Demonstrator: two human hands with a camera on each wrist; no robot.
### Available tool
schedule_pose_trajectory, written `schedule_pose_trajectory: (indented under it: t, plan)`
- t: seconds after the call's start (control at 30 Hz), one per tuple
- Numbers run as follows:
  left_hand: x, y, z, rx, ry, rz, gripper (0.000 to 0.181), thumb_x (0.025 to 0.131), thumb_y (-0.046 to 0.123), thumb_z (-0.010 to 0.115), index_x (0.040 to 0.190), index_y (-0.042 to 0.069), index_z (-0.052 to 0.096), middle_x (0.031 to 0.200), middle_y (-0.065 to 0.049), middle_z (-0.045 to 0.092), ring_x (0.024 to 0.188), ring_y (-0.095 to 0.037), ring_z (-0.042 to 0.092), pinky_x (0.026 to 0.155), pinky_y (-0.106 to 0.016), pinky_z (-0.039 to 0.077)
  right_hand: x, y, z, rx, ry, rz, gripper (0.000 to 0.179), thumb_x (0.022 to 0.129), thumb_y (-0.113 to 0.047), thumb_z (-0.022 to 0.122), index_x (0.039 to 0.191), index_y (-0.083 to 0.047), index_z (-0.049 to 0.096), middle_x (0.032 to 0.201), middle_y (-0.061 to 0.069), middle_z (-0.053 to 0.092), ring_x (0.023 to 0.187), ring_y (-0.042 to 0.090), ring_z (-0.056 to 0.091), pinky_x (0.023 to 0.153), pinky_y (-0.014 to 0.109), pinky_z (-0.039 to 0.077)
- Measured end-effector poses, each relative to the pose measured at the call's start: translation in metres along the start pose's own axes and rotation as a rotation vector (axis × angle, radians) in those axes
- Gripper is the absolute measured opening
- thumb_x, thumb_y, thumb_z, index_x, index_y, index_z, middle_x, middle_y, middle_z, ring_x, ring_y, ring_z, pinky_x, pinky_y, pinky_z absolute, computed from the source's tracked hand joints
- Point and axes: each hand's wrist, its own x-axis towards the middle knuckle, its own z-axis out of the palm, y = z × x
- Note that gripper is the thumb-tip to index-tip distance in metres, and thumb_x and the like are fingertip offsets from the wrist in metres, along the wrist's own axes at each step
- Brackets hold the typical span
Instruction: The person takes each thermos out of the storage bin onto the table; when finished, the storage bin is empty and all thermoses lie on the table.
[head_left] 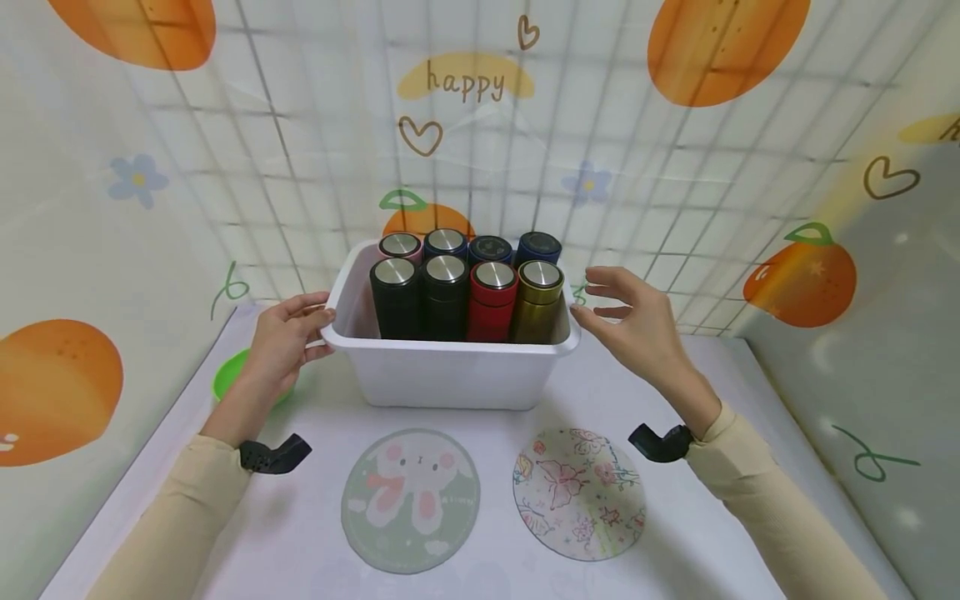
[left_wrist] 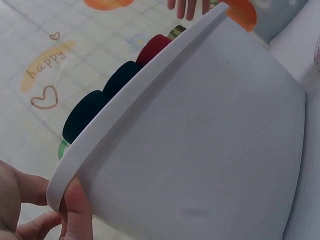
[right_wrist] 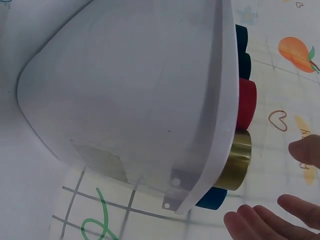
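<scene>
A white plastic bin (head_left: pixel 450 375) stands on the table, filled with two rows of lidded thermos bottles. In its front row are two black bottles (head_left: pixel 395 304), a red bottle (head_left: pixel 491 312) and a gold bottle (head_left: pixel 536 312); pink and dark blue ones show behind. At the bin's left end, my left hand (head_left: pixel 279 343) pinches the rim between thumb and fingers, seen close up in the left wrist view. My right hand (head_left: pixel 637 321) hovers by the right end with loosely bent, parted fingers; the right wrist view shows a gap between these fingers (right_wrist: pixel 257 222) and the rim.
Two round mats lie in front of the bin, one with a rabbit (head_left: pixel 410 500) and one with butterflies (head_left: pixel 579 496). A green bowl (head_left: pixel 228 375) sits partly hidden behind my left forearm. A printed curtain (head_left: pixel 480 167) over a wire grid closes off the back.
</scene>
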Motion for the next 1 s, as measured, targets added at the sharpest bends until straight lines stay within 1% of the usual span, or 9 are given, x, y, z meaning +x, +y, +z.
schedule_pose_trajectory:
  t: [0.3,0.43,0.67,0.83,1.0]
  plan:
    - [0.001,0.000,0.001,-0.034,-0.022,-0.014,0.040,0.097,0.011,0.066,0.133,0.000,0.052,0.108,-0.007,0.059,0.076,-0.012,0.066,0.062,-0.025,0.056,0.018,0.011,0.012,0.016,-0.031,0.039,0.049,0.086,-0.016,0.081,0.129,-0.003,0.061,0.130,0.010,0.063,0.114,0.028,0.064,0.085,0.045,0.056]
    - [0.002,0.000,0.002,-0.020,-0.018,-0.017,0.042,0.097,0.011,0.066,0.134,-0.001,0.051,0.110,-0.007,0.059,0.076,-0.012,0.066,0.063,-0.025,0.057,0.024,0.013,0.016,0.018,-0.036,0.050,0.049,0.086,-0.016,0.080,0.129,-0.002,0.061,0.130,0.012,0.063,0.114,0.031,0.064,0.086,0.044,0.056]
    - [0.001,0.000,0.002,0.000,-0.007,-0.025,0.042,0.098,0.012,0.065,0.136,0.000,0.051,0.115,-0.010,0.057,0.077,-0.013,0.066,0.063,-0.025,0.057,0.035,0.014,0.027,0.056,-0.050,0.077,0.054,0.082,-0.013,0.083,0.129,0.000,0.060,0.129,0.017,0.063,0.114,0.031,0.063,0.087,0.047,0.055]
    - [0.000,-0.001,0.003,-0.006,-0.003,-0.019,0.040,0.098,0.011,0.065,0.134,0.000,0.052,0.111,-0.009,0.059,0.075,-0.012,0.066,0.062,-0.025,0.057,0.041,0.015,0.035,0.049,-0.067,0.082,0.058,0.080,-0.012,0.085,0.131,0.000,0.059,0.127,0.017,0.062,0.114,0.032,0.062,0.088,0.044,0.055]
    - [-0.002,0.001,0.003,-0.010,0.002,-0.015,0.038,0.098,0.010,0.065,0.133,0.000,0.053,0.110,-0.007,0.059,0.074,-0.011,0.066,0.061,-0.024,0.057,0.045,0.019,0.044,0.032,-0.076,0.097,0.063,0.078,-0.018,0.088,0.132,-0.001,0.058,0.128,0.016,0.061,0.115,0.032,0.061,0.090,0.041,0.055]
